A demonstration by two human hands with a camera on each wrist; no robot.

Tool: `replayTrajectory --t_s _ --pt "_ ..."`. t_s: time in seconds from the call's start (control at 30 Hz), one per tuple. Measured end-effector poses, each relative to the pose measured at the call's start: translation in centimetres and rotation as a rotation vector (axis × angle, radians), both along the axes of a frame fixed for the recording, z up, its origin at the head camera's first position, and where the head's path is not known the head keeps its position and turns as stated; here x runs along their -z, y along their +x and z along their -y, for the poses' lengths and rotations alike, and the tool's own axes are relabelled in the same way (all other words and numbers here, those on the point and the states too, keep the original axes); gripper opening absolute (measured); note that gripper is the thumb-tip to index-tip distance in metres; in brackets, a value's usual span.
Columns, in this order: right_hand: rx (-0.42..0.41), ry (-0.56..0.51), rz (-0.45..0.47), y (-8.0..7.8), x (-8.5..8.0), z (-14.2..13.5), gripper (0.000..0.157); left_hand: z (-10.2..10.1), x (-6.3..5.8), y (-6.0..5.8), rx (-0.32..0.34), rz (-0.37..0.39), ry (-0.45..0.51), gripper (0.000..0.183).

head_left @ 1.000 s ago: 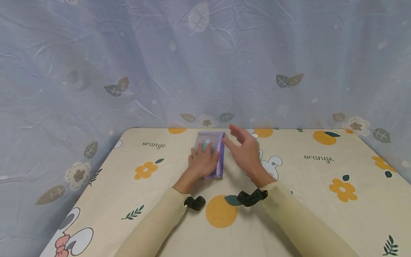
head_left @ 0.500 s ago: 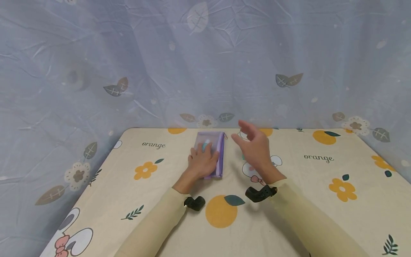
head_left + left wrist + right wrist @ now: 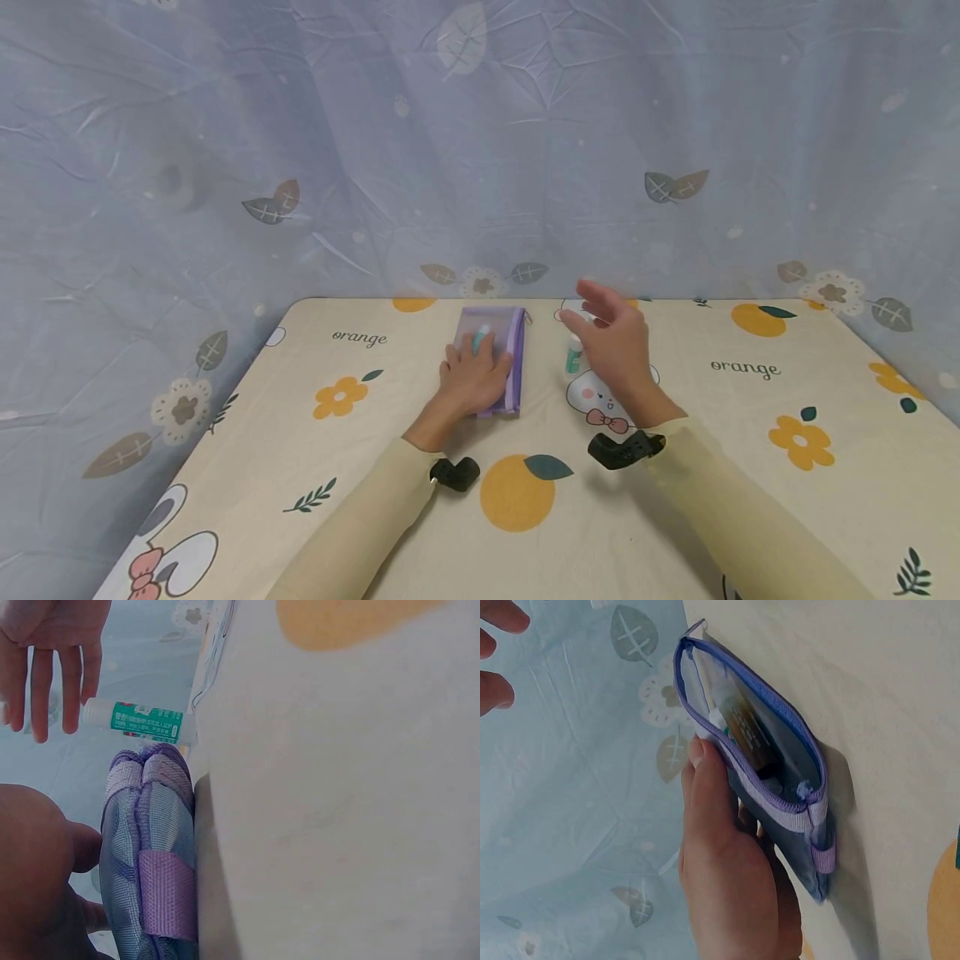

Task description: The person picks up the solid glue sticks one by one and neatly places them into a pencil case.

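Note:
A translucent lavender zip pouch [image 3: 491, 320] lies on the table under my left hand [image 3: 474, 379], whose spread fingers rest on it. The right wrist view shows the pouch [image 3: 780, 814] with its zip mouth gaping, a dark brown cylinder [image 3: 751, 742] inside and the left thumb [image 3: 696, 754] at its edge. Through the mesh, a teal-labelled item [image 3: 481, 335] shows near the fingertips. My right hand [image 3: 618, 342] hovers with loose fingers and holds nothing. Just left of it, a small white tube with a green label [image 3: 573, 357] stands upright; the left wrist view shows this tube [image 3: 146, 722] beyond the pouch.
The table is covered by a cream cloth [image 3: 420, 533] printed with oranges, flowers and rabbits. A grey-blue patterned curtain [image 3: 480, 167] hangs behind its far edge. Black camera straps [image 3: 456, 475] sit on both wrists.
My right hand has drawn away to the right from the pouch, bringing the green-labelled tube into view beside it. The left hand and the pouch have stayed in place.

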State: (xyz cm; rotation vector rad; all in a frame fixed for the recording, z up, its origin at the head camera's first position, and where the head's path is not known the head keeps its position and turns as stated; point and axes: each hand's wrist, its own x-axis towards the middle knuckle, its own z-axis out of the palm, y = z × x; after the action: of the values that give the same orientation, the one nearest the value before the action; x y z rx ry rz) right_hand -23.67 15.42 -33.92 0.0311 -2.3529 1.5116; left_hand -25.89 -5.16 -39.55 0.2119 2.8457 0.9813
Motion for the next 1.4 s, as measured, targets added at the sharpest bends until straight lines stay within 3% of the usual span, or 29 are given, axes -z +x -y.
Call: replayTrajectory --t_s 0.2,0.7,1.2,1.4 --pt "-0.011 -0.038 0.019 0.1 0.0 -0.8 0.056 0.0 -0.7 0.6 0.001 0.0 0.008 0.067" --pt "-0.079 -0.089 0.029 0.0 0.5 -1.9 0.056 -0.1 -0.6 0.7 0.0 -0.02 0.006 0.067" --pt "-0.086 -0.156 0.158 -0.3 2.0 -1.9 0.057 0.0 -0.8 0.9 0.001 -0.027 0.001 0.066" --pt "-0.049 -0.121 0.213 -0.3 2.9 -1.6 0.052 0.0 -0.7 0.8 -0.001 -0.024 -0.002 0.066"
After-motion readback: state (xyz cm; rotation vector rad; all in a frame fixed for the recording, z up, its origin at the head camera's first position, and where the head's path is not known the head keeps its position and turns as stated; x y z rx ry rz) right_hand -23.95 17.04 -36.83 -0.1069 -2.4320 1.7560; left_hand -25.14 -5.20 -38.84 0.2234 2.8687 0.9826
